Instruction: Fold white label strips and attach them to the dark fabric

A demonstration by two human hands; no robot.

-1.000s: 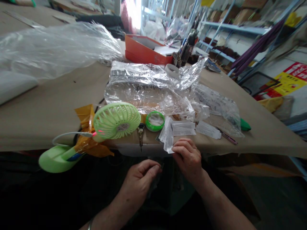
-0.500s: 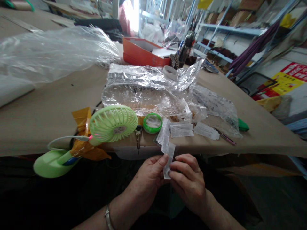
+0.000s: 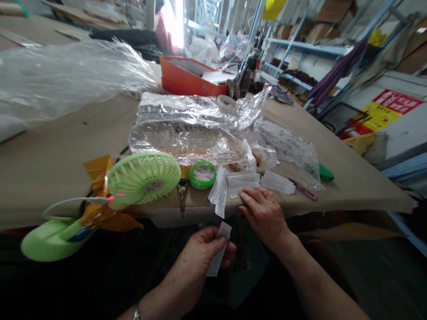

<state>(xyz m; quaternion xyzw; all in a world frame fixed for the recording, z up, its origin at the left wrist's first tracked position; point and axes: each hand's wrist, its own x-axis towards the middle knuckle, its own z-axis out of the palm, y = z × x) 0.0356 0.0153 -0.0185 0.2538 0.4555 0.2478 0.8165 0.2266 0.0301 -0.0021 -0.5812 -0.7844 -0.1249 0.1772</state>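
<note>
The left hand (image 3: 203, 253) pinches a narrow white paper label (image 3: 219, 249); the right hand (image 3: 263, 213) rests open, fingers flat on printed labels (image 3: 243, 182) on the brown paper-covered tabletop (image 3: 60, 151).

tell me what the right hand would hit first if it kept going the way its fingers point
The right hand points up-left along the table edge. Its fingertips already rest at a printed paper label; next in line would likely be the fanned label strips, though depth is unclear.

L hand (image 3: 203, 251) low, fingers (image 3: 218, 240) pinched shut, R hand (image 3: 263, 213) fwd, palm down, fingers spread
</note>
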